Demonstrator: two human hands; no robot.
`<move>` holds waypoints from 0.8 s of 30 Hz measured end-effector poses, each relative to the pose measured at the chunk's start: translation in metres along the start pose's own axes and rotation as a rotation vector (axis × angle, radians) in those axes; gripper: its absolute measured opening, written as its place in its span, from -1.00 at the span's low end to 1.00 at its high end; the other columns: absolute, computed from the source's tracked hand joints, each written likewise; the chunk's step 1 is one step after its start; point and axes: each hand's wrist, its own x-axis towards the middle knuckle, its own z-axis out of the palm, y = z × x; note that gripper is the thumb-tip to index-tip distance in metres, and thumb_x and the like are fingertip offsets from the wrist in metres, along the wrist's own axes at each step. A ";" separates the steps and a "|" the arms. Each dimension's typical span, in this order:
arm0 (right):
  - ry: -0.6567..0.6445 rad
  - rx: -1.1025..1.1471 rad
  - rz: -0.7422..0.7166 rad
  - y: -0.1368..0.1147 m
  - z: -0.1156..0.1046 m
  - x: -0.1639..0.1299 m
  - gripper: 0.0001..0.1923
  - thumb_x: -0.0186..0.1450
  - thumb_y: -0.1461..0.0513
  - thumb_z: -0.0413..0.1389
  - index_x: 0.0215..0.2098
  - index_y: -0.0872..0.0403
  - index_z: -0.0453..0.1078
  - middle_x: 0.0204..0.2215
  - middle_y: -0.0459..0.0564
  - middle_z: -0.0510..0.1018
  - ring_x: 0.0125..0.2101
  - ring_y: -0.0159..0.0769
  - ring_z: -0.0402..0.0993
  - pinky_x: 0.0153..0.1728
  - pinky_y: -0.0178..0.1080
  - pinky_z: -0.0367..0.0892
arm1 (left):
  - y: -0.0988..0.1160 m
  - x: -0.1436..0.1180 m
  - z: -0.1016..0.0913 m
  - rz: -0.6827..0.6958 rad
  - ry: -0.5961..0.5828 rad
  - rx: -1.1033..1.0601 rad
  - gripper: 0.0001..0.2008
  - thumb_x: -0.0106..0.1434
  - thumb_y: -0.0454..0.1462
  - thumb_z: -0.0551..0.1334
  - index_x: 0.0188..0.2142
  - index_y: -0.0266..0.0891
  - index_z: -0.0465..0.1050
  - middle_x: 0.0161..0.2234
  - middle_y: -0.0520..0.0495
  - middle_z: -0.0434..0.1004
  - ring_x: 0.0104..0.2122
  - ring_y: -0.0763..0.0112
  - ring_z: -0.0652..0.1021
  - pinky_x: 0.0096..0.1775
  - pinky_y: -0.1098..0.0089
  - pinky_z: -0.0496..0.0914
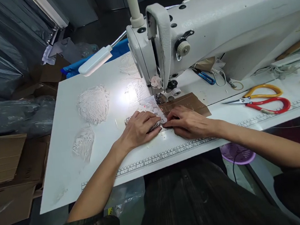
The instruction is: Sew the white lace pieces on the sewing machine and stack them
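The lace piece (pixel 153 108) is pressed flat on the table (pixel 62 142) just before the machine (pixel 210 25), under the fingertips of both hands. The left hand (pixel 140 127) is laid over its near edge, fingers curled down; the right hand (pixel 186 123) pins its right edge, fingers extended. A purple basket (pixel 239 153) is seen below the table; its contents cannot be told.

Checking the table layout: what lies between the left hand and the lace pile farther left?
In the head view, only bare white table separates the left hand from the lace pile.

Lace piece (pixel 153 108) partly hidden under left hand (pixel 139 127).
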 end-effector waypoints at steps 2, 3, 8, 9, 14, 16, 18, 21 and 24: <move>0.008 0.038 -0.004 0.004 -0.003 0.000 -0.63 0.31 0.31 0.02 0.01 0.08 0.52 -0.14 0.17 0.51 -0.12 -0.07 0.40 -0.08 0.03 0.35 | 0.000 0.001 0.000 0.031 0.016 0.050 -0.89 0.33 -0.28 0.25 -0.15 -0.20 0.48 -0.21 -0.09 0.61 -0.32 0.34 0.57 -0.30 0.26 0.40; 0.010 0.069 0.000 0.006 -0.005 0.000 -0.63 0.31 0.32 0.01 0.00 0.07 0.53 -0.13 0.15 0.51 -0.11 -0.09 0.41 -0.06 0.01 0.36 | 0.000 0.002 0.000 0.044 0.028 0.058 -0.92 0.33 -0.32 0.24 -0.18 -0.20 0.49 -0.20 -0.08 0.62 -0.33 0.36 0.57 -0.29 0.26 0.39; 0.055 0.131 0.127 0.021 -0.018 0.007 -0.59 0.31 0.33 -0.04 0.01 0.05 0.53 -0.08 0.10 0.51 -0.07 -0.17 0.44 0.00 -0.09 0.39 | -0.002 0.001 0.004 0.072 0.023 0.046 -0.88 0.32 -0.39 0.19 -0.23 -0.18 0.49 -0.14 -0.04 0.66 -0.27 0.38 0.61 -0.17 0.23 0.40; 0.053 0.115 0.132 0.023 -0.017 0.009 -0.59 0.32 0.32 -0.05 0.05 0.05 0.51 -0.08 0.11 0.50 -0.07 -0.17 0.44 0.00 -0.09 0.40 | -0.002 0.001 0.005 0.066 0.014 0.053 -0.87 0.32 -0.40 0.18 -0.23 -0.18 0.48 -0.13 -0.03 0.66 -0.27 0.39 0.61 -0.16 0.23 0.40; -0.006 -0.049 0.105 0.027 -0.010 0.019 -0.57 0.38 0.25 -0.06 0.14 0.07 0.43 -0.05 0.20 0.44 -0.09 -0.09 0.38 -0.10 -0.04 0.41 | -0.001 0.002 0.006 0.092 0.056 0.093 -0.87 0.30 -0.43 0.18 -0.27 -0.22 0.48 -0.14 -0.05 0.67 -0.29 0.38 0.62 -0.21 0.26 0.45; -0.049 -0.121 0.136 0.026 -0.009 0.022 -0.57 0.39 0.24 -0.06 0.17 0.06 0.40 -0.06 0.20 0.43 -0.15 -0.10 0.37 -0.20 -0.08 0.41 | -0.001 0.003 0.007 0.098 0.077 0.107 -0.87 0.28 -0.43 0.18 -0.30 -0.24 0.48 -0.16 -0.07 0.67 -0.30 0.37 0.62 -0.23 0.26 0.47; -0.096 -0.173 0.157 0.026 -0.010 0.026 -0.56 0.40 0.22 -0.06 0.20 0.02 0.37 -0.06 0.18 0.42 -0.21 -0.14 0.36 -0.32 -0.15 0.37 | -0.002 0.003 0.007 0.093 0.081 0.111 -0.88 0.28 -0.43 0.18 -0.32 -0.26 0.48 -0.18 -0.09 0.67 -0.32 0.36 0.62 -0.28 0.28 0.49; -0.129 -0.231 0.158 0.027 -0.012 0.030 -0.56 0.41 0.20 -0.05 0.22 -0.01 0.33 -0.04 0.18 0.42 -0.23 -0.15 0.34 -0.44 -0.22 0.29 | -0.002 0.004 0.008 0.087 0.076 0.105 -0.90 0.28 -0.43 0.20 -0.33 -0.32 0.49 -0.22 -0.13 0.66 -0.32 0.35 0.62 -0.31 0.30 0.52; -0.097 -0.250 0.170 0.029 -0.009 0.028 -0.56 0.42 0.19 -0.06 0.23 -0.03 0.33 -0.02 0.18 0.42 -0.22 -0.13 0.35 -0.43 -0.21 0.30 | -0.001 0.004 0.010 0.072 0.101 0.112 -0.89 0.29 -0.45 0.18 -0.31 -0.36 0.50 -0.23 -0.17 0.65 -0.30 0.35 0.62 -0.28 0.32 0.56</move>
